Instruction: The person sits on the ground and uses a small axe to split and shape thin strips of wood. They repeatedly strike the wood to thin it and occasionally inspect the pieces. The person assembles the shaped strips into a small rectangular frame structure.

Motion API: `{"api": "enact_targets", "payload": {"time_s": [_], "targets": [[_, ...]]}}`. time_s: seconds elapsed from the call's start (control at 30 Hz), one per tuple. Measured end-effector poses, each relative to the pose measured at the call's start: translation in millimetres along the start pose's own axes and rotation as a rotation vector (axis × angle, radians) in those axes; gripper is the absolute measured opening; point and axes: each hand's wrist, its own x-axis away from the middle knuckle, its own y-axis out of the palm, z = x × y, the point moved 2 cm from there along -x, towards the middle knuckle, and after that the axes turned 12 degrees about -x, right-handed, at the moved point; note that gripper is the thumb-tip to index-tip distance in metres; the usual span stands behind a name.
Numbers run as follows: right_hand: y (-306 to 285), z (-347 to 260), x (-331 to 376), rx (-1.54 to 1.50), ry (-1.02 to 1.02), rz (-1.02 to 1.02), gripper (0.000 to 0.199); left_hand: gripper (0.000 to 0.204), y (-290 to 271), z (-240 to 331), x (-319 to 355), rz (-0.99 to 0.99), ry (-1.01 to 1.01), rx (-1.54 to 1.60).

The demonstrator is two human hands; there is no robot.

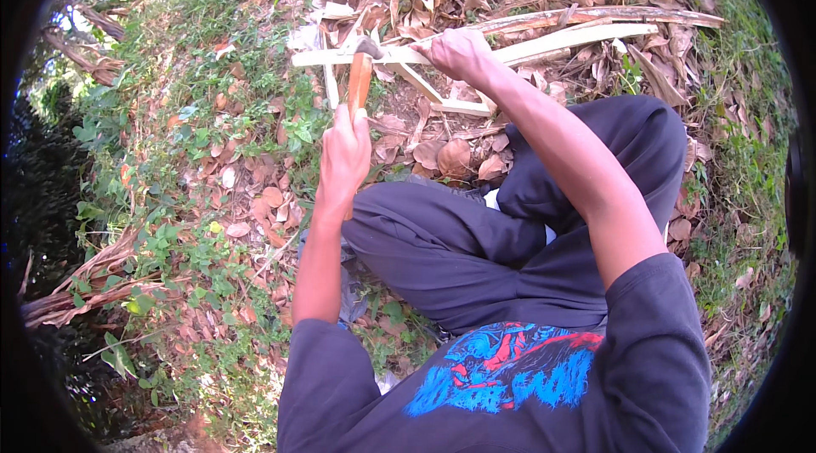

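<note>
My left hand (345,151) is closed around the wooden handle of a hammer (360,83). Its dark head (369,48) is at a pale wooden strip (316,59), close to where other strips meet; whether it touches the wood I cannot tell. To the right, my right hand (459,53) grips the same strip from above, fingers wrapped round it. Shorter pale pieces, one slanting (418,84) and one lying low (463,106), sit below the strip. Another thin piece (331,83) crosses it near its left end.
Long split wood lengths (586,35) stretch away to the right. Dry brown leaves (455,157) and green plants (297,126) cover the ground around my folded legs (442,232). Dry stalks (85,283) and dark foliage (42,189) stand at the left.
</note>
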Motion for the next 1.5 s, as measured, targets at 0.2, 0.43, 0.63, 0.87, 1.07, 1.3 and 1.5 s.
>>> {"api": "enact_targets", "payload": {"time_s": [0.2, 0.43, 0.63, 0.87, 1.07, 1.3, 1.5], "targets": [[16, 20, 2, 0.091, -0.224, 0.234, 0.06, 0.033, -45, 22, -7, 0.364, 0.163, 0.232], [12, 14, -3, -0.099, -0.106, 0.112, 0.07, 0.028, -9, 12, -3, 0.045, 0.102, 0.054], [15, 11, 6, -0.063, -0.078, 0.085, 0.071, 0.029, -37, 33, 2, 0.187, 0.072, 0.215], [9, 10, 7, -0.024, -0.043, 0.02, 0.07, 0.034, -46, 13, 3, 0.129, 0.04, 0.162], [6, 0, 4, -0.05, -0.025, -0.022, 0.069, 0.028, -10, 2, 4, -0.126, -0.014, -0.037], [-1, 5, 5, -0.044, -0.025, -0.088, 0.07, 0.028, -45, 15, 15, 0.106, 0.019, 0.212], [-2, -8, 10, -0.131, -0.007, -0.04, 0.075, 0.031, -17, 4, 14, 0.025, 0.004, 0.147]]}}
